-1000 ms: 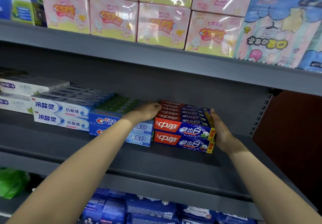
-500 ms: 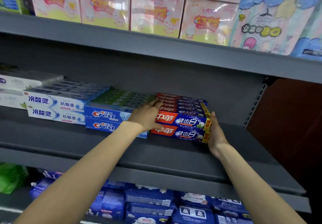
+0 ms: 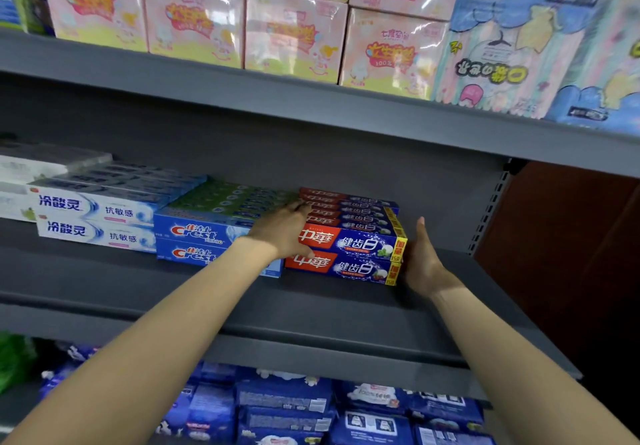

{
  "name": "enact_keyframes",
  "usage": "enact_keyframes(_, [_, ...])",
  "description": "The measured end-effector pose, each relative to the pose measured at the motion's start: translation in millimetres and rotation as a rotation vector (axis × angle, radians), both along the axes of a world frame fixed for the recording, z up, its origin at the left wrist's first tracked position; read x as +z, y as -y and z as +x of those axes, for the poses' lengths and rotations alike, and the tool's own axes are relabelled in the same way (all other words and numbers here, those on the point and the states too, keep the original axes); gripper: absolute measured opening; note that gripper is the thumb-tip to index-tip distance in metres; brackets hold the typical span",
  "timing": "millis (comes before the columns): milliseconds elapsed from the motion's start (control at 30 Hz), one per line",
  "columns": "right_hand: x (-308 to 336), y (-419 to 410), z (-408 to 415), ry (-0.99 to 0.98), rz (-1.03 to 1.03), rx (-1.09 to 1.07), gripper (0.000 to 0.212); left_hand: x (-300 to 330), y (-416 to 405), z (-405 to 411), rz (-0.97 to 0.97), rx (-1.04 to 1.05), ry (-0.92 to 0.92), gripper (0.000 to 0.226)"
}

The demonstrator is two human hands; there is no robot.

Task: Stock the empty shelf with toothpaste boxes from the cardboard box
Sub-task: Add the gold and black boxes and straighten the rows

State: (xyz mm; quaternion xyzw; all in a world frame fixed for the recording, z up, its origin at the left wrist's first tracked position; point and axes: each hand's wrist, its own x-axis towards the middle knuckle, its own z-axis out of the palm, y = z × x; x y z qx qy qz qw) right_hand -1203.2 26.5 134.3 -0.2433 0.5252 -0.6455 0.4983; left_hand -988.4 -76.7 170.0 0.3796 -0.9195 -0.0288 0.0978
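A stack of red-and-blue toothpaste boxes [image 3: 356, 247] lies on the grey middle shelf [image 3: 311, 309], two layers high and several rows deep. My left hand [image 3: 282, 230] rests on the stack's left front corner, fingers over the top and thumb on the front faces. My right hand [image 3: 424, 259] presses flat against the stack's right end, fingers straight. Blue Crest boxes [image 3: 197, 236] sit directly left of the stack, touching it. White-and-blue toothpaste boxes [image 3: 93, 216] lie further left. The cardboard box is out of view.
The shelf above [image 3: 311, 98] holds pink packs [image 3: 294, 29] and pastel packs [image 3: 519, 46]. The lower shelf holds blue packs [image 3: 294, 406]. A slotted upright [image 3: 488, 209] and a brown panel [image 3: 571, 254] bound the right side. Bare shelf lies right of the stack.
My left hand slid from the top of the Crest boxes onto the red-and-blue stack's left front corner. The view shifted slightly; the stack stays between both hands.
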Motion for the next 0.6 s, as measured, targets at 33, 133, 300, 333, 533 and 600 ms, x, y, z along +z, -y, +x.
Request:
enact_keyframes(33, [0.6, 2.5, -0.4, 0.021, 0.010, 0.004, 0.080, 1.5, -0.2, -0.4, -0.003, 0.004, 0.003, 0.094])
enact_keyframes(133, [1.4, 7.3, 3.2, 0.079, 0.035, 0.013, 0.081, 5.1, -1.5, -2.4, -0.012, 0.012, 0.017, 0.091])
enact_keyframes(300, [-0.7, 12.9, 6.3, 0.076, 0.049, -0.016, 0.080, 4.6, -1.3, -3.6, -0.020, 0.013, 0.044, 0.093])
enact_keyframes(333, [-1.0, 12.8, 6.7, 0.079, 0.046, -0.019, 0.080, 4.2, -1.3, -3.5, -0.012, 0.011, 0.042, 0.093])
enact_keyframes(533, [-0.9, 5.0, 4.4, -0.070, 0.006, -0.006, 0.064, -0.7, -7.7, -4.7, -0.049, 0.037, 0.033, 0.089])
enact_keyframes(600, [-1.0, -1.6, 3.0, -0.193, -0.044, -0.031, 0.057, -4.0, -12.5, -7.7, -0.102, 0.020, 0.020, 0.083])
